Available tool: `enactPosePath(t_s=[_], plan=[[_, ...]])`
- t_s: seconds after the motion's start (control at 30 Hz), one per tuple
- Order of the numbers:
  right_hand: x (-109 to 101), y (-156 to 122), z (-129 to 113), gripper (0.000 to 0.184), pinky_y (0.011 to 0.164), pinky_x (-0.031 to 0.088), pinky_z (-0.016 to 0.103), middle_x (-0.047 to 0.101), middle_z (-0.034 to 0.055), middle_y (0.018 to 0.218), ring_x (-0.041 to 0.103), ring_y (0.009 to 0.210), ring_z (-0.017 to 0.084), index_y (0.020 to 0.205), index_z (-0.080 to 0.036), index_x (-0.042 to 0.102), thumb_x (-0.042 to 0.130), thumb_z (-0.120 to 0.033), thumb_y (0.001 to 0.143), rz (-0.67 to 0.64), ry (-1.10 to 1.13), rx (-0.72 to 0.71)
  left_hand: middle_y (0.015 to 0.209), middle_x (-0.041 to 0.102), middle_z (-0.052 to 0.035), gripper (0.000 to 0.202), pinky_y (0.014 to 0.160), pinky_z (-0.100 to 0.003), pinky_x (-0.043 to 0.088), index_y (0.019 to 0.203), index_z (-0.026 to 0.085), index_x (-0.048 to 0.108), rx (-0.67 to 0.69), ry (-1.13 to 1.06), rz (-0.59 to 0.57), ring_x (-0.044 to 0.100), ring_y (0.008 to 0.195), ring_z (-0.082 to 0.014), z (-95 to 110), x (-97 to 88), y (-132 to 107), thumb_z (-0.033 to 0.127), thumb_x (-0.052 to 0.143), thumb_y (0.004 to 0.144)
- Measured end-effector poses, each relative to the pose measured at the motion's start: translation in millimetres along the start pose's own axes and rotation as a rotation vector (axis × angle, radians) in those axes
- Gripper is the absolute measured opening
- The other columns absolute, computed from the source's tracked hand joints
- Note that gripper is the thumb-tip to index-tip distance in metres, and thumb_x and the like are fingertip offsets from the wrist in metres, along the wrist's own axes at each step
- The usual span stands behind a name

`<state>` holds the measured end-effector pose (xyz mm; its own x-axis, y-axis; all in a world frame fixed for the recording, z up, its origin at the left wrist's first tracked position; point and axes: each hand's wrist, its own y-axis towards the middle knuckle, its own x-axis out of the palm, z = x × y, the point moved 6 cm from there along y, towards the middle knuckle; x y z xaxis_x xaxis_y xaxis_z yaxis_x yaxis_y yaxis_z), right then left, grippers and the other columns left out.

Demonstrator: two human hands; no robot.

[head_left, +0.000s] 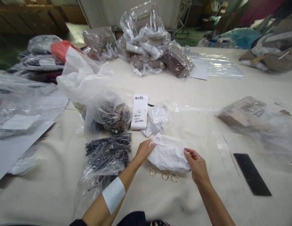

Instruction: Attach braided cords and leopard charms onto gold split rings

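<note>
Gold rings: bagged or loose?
Loose: the gold rings lie directly on the table, on the wearer's side of the white bundle, no plastic around them.

Concealed, cropped and blurred
Any contents of the white wrapping (169, 154) cannot be seen; print on the paper slip (161, 114) is illegibly small. The right forearm (214, 199) is cut by the bottom edge, a pale sheet (11, 153) by the left, a brown bag (283, 60) by the right; cartons (30, 20) behind blur.

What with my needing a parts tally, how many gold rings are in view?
4, it seems, just on the wearer's side of the white bundle: a left ring, two overlapping middle rings and a right ring. More may be hidden beneath the bundle.
</note>
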<state>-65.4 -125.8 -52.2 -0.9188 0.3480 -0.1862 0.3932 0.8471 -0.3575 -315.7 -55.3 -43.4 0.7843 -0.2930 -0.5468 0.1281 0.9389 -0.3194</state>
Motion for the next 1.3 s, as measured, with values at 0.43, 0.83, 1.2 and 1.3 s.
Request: enactPosePath(t_s=[0.43, 0.83, 1.2, 1.3], plan=[[31.5, -24.2, -35.9, 0.035, 0.048, 0.041, 0.022, 0.059, -0.0005, 0.065, 0.049, 0.054, 0.012, 0.088, -0.017, 0.065, 0.071, -0.043, 0.066, -0.07, 0.14, -0.086, 0.079, 0.065, -0.0067, 0.021, 0.089, -0.04, 0.036, 0.079, 0.018, 0.066, 0.4, -0.187, -0.011, 0.057, 0.084, -0.0224, 47.9, 60.1, -44.6, 0.034, 0.054, 0.079], [27.8, -31.6, -12.7, 0.032, 0.056, 0.048, 0.028, 0.063, 0.0047, 0.08, 0.059, 0.071, 0.019, 0.097, -0.017, 0.061, 0.059, -0.043, 0.078, -0.052, 0.147, -0.114, 0.08, 0.066, -0.0068, 0.049, 0.067, -0.027, 0.043, 0.103, 0.012, 0.06, 0.048, -0.68, -0.083, 0.058, 0.067, -0.0164, 25.3, 2.6, -34.9, 0.053, 0.043, 0.081], [71.5, -25.2, -27.3, 0.015, 0.06, 0.046, 0.025, 0.057, -0.0011, 0.073, 0.054, 0.067, 0.014, 0.072, -0.019, 0.062, 0.064, -0.034, 0.074, -0.114, 0.188, -0.208, 0.106, 0.062, -0.0077, 0.062, 0.084, -0.03, 0.043, 0.118, 0.015, 0.051, 0.109, -0.434, 0.007, 0.056, 0.095, -0.0228, 34.7, 32.7, -63.0, 0.054, 0.06, 0.07], [62.0, -16.7, -11.2, 0.023, 0.046, 0.043, 0.023, 0.055, -0.0029, 0.067, 0.05, 0.052, 0.011, 0.078, -0.018, 0.06, 0.06, -0.04, 0.078, -0.056, 0.255, -0.129, 0.089, 0.065, -0.0044, 0.047, 0.073, -0.026, 0.045, 0.105, 0.013, 0.06, -0.041, -0.335, 0.202, 0.057, 0.082, -0.0197, 6.9, 29.0, -66.6, 0.051, 0.053, 0.078]])
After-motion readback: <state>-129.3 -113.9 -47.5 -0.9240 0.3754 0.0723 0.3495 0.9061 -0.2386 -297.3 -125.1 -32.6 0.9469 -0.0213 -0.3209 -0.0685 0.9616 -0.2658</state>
